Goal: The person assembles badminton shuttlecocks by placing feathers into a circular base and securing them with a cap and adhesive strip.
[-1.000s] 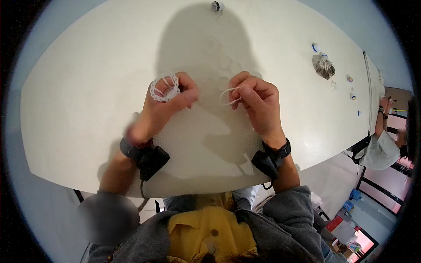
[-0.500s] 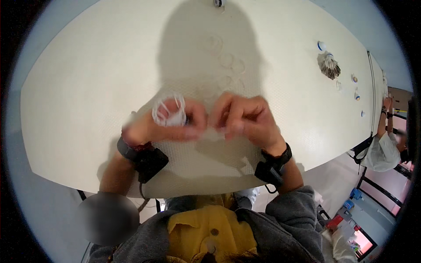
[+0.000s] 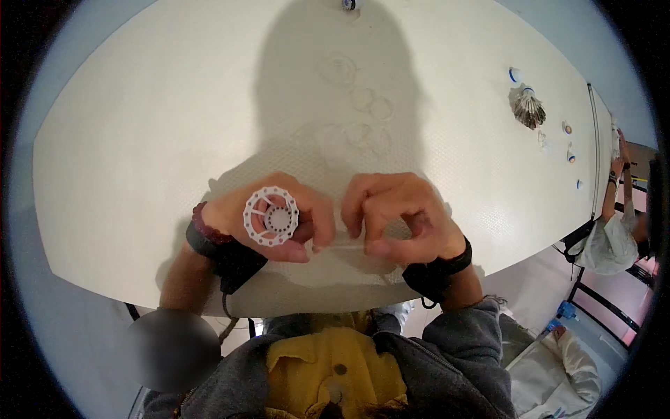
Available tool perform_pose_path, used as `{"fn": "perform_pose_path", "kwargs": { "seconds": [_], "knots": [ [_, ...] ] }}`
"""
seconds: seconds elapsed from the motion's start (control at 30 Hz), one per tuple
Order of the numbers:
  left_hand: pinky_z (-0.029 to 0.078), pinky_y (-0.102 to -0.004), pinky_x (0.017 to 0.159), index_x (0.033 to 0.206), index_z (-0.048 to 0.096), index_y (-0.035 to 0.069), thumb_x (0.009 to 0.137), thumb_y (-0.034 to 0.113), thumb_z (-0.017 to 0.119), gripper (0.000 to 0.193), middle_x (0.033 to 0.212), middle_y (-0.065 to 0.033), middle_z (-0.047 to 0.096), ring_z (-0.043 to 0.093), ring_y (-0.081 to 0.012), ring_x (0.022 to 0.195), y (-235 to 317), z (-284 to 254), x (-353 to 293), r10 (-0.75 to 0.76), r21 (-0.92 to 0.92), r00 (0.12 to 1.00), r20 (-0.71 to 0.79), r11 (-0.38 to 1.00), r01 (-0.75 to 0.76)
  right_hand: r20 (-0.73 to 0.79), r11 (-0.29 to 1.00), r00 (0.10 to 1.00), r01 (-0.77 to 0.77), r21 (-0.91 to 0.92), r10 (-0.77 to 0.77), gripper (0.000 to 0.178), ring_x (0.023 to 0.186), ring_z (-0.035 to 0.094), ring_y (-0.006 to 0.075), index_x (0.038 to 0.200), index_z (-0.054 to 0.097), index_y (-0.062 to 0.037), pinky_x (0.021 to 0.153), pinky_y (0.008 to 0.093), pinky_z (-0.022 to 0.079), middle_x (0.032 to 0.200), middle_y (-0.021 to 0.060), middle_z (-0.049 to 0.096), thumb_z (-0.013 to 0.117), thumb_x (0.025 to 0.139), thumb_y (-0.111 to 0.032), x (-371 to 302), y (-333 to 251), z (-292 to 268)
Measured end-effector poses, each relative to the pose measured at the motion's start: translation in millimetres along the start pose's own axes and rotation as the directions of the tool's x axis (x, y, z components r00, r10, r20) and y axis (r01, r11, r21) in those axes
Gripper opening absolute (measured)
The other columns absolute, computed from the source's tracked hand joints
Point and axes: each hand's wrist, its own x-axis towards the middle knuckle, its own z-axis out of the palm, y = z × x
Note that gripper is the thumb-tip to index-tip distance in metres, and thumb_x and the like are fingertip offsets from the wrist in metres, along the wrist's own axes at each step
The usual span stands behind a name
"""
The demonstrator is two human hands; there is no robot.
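Observation:
My left hand [image 3: 279, 209] is closed round a white plastic shuttlecock frame [image 3: 249, 222]. The frame's wide ring, dotted with small holes, faces up, and a smaller holed disc lies deeper inside it. A little to the right, my right hand [image 3: 405, 216] is curled with thumb and fingers pinched together. A faint pale strand [image 3: 347, 246] seems to run between the fingertips of both hands; what the right fingers hold is too thin to name. Beyond the hands, several clear thin rings [image 3: 362, 99] lie on the white table [image 3: 139, 126], in my shadow.
On the right side of the table lie a feather shuttlecock [image 3: 529, 110], a white-and-blue cork [image 3: 514, 75] and several smaller corks [image 3: 567, 128]. A small round dark-and-white item [image 3: 349, 5] sits at the far edge. Another person [image 3: 607, 237] is at the far right.
Both hands have come nearer to me and a little lower in view. The frame has tipped so its ring faces up. The right hand's fingers remain pinched.

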Motion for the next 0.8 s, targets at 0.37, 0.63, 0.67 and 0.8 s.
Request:
{"fn": "perform_pose_path", "kwargs": {
  "seconds": [0.37,0.63,0.67,0.8],
  "knots": [
    [0.045,-0.0213,0.06,0.086,0.061,0.001,0.082,0.004,0.067,0.007,0.077,-0.0015,0.061,0.053,-0.0074,0.067,-12,3,16,0.317,0.462,0.596,-0.738,0.881,0.104,-0.498,0.789,0.853,-0.409,-0.458,0.153,0.006,0.061,0.054,0.0087,0.079,0.066,-0.0004,0.056,0.0216,0.043,0.073,0.0022,0.062,0.067,0.081,-0.006,0,14,1],
    [0.049,-0.027,0.067,0.1,0.066,0.011,0.075,0.009,0.074,0.027,0.091,-0.0043,0.067,0.06,-0.0144,0.076,-23,-3,22,0.529,0.806,0.61,-0.59,0.431,0.405,-0.6,0.688,0.8,-0.424,-0.589,-0.022,0.016,0.053,0.06,0.0166,0.08,0.069,-0.005,0.053,0.0281,0.048,0.063,0.0106,0.063,0.071,0.08,-0.021,-11,27,-15],
    [0.049,-0.0279,0.068,0.099,0.066,0.01,0.073,0.008,0.074,0.026,0.091,-0.005,0.067,0.061,-0.0161,0.078,-24,-6,21,0.53,0.861,0.68,-0.508,0.347,0.372,-0.606,0.703,0.795,-0.448,-0.552,0.031,0.018,0.052,0.059,0.0178,0.078,0.069,-0.0048,0.053,0.0286,0.048,0.062,0.0107,0.063,0.072,0.079,-0.022,-10,27,-15],
    [0.05,-0.0313,0.071,0.093,0.065,0.007,0.071,0.002,0.072,0.023,0.089,-0.0071,0.067,0.062,-0.0211,0.079,-18,-5,20,0.471,0.896,0.764,-0.441,0.273,0.35,-0.625,0.654,0.768,-0.544,-0.525,0.137,0.021,0.053,0.058,0.0201,0.076,0.067,-0.004,0.053,0.0303,0.047,0.063,0.0106,0.062,0.073,0.077,-0.024,-8,21,-14]
  ]
}}
